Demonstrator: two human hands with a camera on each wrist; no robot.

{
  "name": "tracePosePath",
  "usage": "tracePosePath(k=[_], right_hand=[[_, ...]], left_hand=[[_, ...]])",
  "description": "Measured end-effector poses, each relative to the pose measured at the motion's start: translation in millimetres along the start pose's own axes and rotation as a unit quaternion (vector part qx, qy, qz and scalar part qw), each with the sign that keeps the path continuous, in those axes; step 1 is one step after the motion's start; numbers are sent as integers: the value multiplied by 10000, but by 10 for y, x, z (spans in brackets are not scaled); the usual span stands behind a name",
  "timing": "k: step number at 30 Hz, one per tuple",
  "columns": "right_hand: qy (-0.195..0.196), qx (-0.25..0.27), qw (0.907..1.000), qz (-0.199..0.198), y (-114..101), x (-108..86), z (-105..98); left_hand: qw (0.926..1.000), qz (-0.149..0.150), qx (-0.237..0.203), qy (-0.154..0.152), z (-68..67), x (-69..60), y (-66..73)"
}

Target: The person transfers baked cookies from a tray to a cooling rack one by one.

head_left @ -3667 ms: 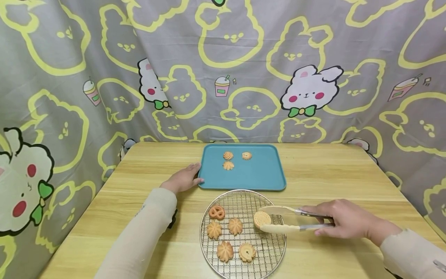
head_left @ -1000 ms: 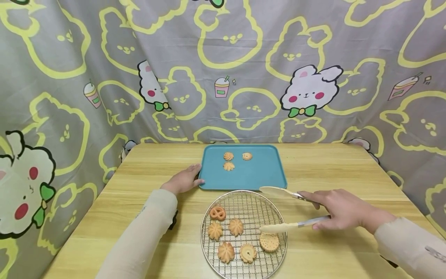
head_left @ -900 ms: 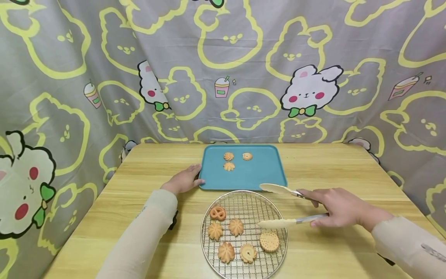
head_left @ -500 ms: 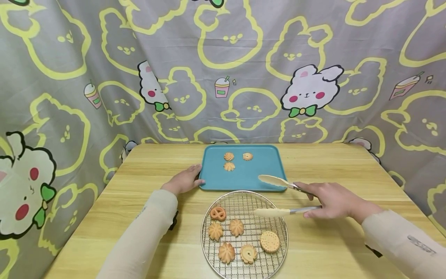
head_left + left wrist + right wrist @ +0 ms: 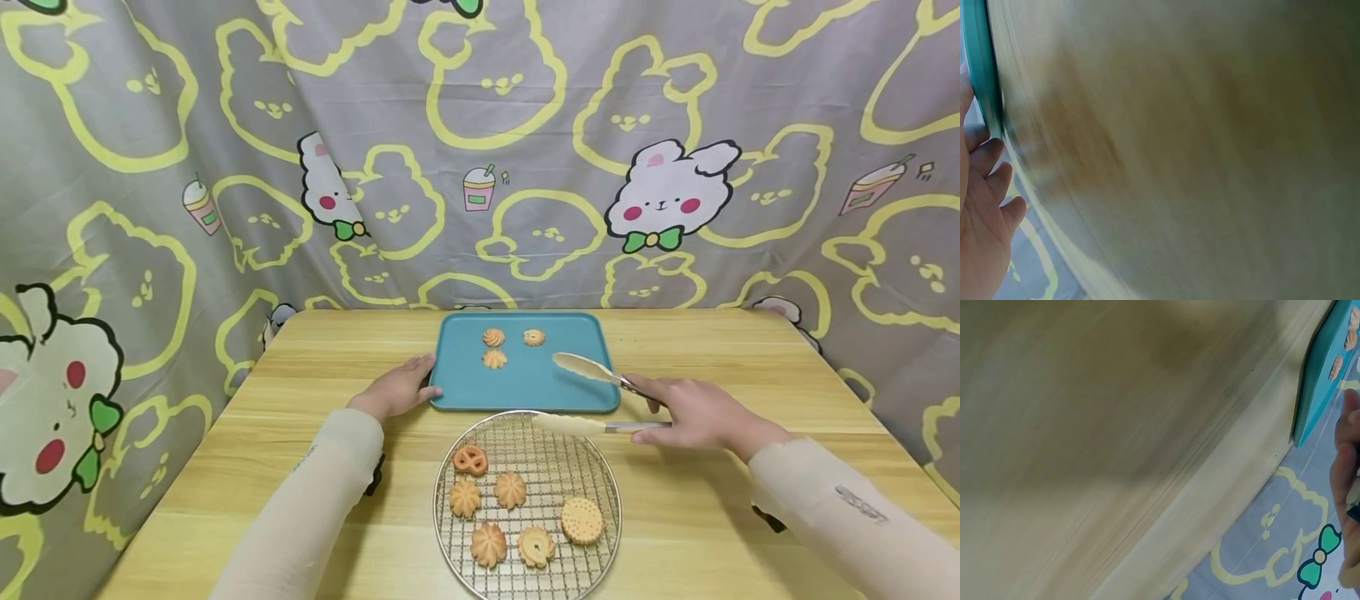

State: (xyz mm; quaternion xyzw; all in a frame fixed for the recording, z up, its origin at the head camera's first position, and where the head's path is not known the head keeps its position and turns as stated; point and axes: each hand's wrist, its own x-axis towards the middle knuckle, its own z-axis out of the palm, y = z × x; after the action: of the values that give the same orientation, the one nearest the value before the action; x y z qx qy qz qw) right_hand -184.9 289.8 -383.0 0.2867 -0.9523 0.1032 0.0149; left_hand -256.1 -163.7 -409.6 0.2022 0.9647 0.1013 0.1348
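Note:
My left hand (image 5: 395,388) rests at the left edge of the blue tray (image 5: 517,387), its thumb on the rim. The left wrist view shows its relaxed fingers (image 5: 999,181) next to the tray's side. My right hand (image 5: 693,415) grips a pair of tongs (image 5: 585,367) with cream tips and metal arms. The tongs stand spread with nothing between them, one tip above the tray, the other over the far edge of the round wire rack (image 5: 558,454). On that rack lie a round dotted biscuit (image 5: 582,522), a pretzel-shaped cookie (image 5: 470,459) and several flower-shaped cookies (image 5: 489,545).
Toward the tray's back left sit a swirl cookie (image 5: 492,337), a ring-like cookie (image 5: 533,337) and a fluted cookie (image 5: 494,359). The tray and rack stand close together on a wooden table (image 5: 712,350). A patterned grey curtain (image 5: 540,250) hangs behind.
The tongs let go of the dotted biscuit, which now lies at the rack's right side. My right hand then moved the spread tongs away, up toward the tray. My left hand stayed put.

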Motion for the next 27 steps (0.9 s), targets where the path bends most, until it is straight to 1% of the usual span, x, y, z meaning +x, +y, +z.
tracePosePath(k=[8,15,21,27], right_hand=[[-167,177,9988,428,2,123,27],[-369,184,9952,892,-16,295,47],[-382,357,9920,1147,-35,430,48],[-297,191,9910,1290,-45,549,65]], left_hand=[[10000,65,-16,56,10,-3,-9],[10000,39,-9,47,8,-3,-11],[10000,25,-15,33,19,13,-19],[10000,-15,0,19,34,30,-25]])
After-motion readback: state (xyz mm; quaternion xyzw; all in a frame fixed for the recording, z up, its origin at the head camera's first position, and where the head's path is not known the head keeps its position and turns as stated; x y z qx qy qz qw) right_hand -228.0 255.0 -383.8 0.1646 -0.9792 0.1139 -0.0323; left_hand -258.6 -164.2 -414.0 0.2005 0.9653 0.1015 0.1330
